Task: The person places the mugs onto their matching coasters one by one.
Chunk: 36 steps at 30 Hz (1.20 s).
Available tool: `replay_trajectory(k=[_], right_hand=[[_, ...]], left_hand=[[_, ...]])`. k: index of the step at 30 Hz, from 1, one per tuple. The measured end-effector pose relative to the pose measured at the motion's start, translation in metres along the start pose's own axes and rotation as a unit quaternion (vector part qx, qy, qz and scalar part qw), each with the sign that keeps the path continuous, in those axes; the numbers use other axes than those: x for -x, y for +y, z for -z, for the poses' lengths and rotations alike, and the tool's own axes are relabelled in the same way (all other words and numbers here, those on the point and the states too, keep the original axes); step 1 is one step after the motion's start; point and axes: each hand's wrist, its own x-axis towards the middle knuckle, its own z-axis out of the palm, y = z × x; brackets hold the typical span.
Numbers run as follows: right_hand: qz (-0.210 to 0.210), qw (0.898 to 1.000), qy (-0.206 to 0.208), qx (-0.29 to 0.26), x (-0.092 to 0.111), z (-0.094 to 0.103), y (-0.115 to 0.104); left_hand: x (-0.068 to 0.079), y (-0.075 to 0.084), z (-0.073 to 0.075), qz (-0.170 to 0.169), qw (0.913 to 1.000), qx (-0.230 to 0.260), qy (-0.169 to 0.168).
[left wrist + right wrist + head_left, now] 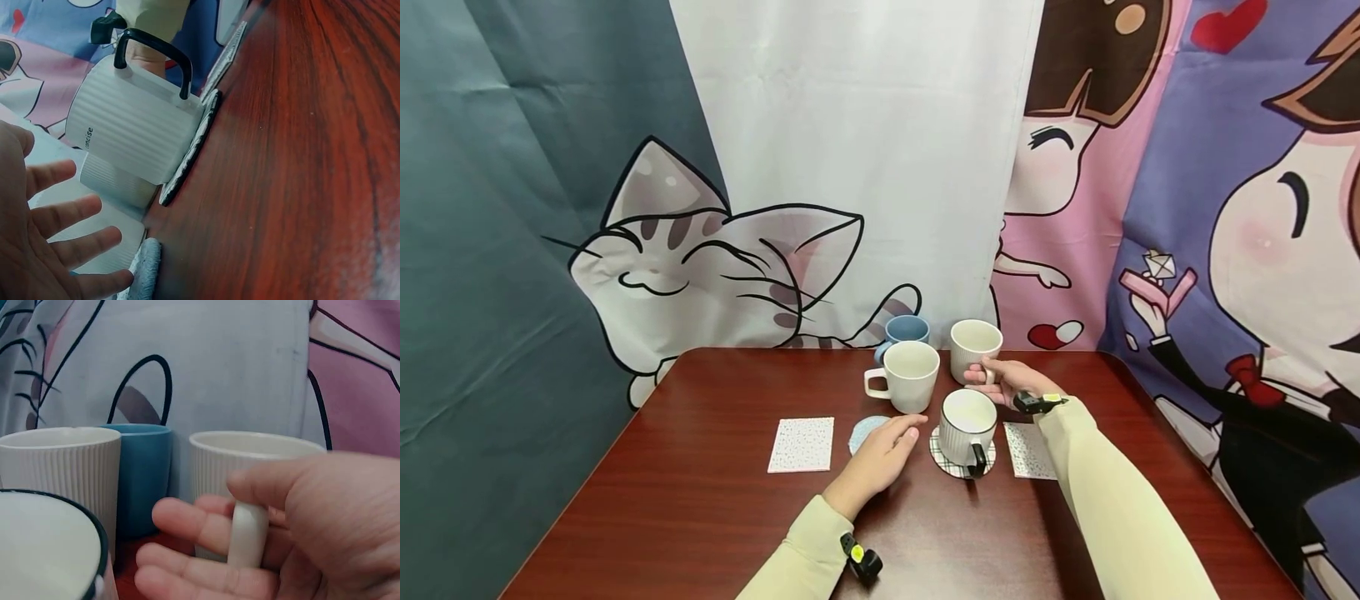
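At the back right stands a white ribbed mug (964,348). My right hand (1011,380) grips its handle (249,534), thumb on top and fingers passing through and beneath. My left hand (880,454) is held with fingers extended over a round blue coaster (861,430), which it partly hides. Just beyond those fingertips is another white mug (912,385), handle to the left. Between the hands, a white mug with a black rim and black handle (964,437) sits on a round checked coaster (953,472).
A blue mug (904,328) stands at the table's back edge, partly behind the middle white mug. Square speckled coasters lie on both sides, one at left (802,445) and one at right (1027,452), partly under the right sleeve. A printed curtain (865,125) hangs behind the table (700,500).
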Motion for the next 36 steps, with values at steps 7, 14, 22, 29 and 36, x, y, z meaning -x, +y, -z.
replay_trajectory(k=[7,14,22,29,36], right_hand=[[0.035,0.994,-0.087,-0.049,0.002,0.01,0.008],[0.057,0.993,-0.08,-0.071,0.011,0.013,0.01],[0.083,0.992,-0.076,-0.054,0.032,0.015,0.007],[0.109,0.991,-0.051,-0.064,0.056,0.021,0.002],[0.142,0.986,-0.062,-0.058,0.077,0.02,-0.006]], left_hand=[[0.0,0.002,0.001,0.009,1.0,0.005,0.001],[0.0,0.004,0.0,0.011,0.9999,0.012,0.0],[0.0,0.009,-0.002,-0.005,0.9998,-0.004,0.016],[-0.002,0.026,-0.007,-0.063,0.9959,-0.004,0.064],[-0.005,0.043,-0.017,-0.151,0.9828,-0.052,0.093]])
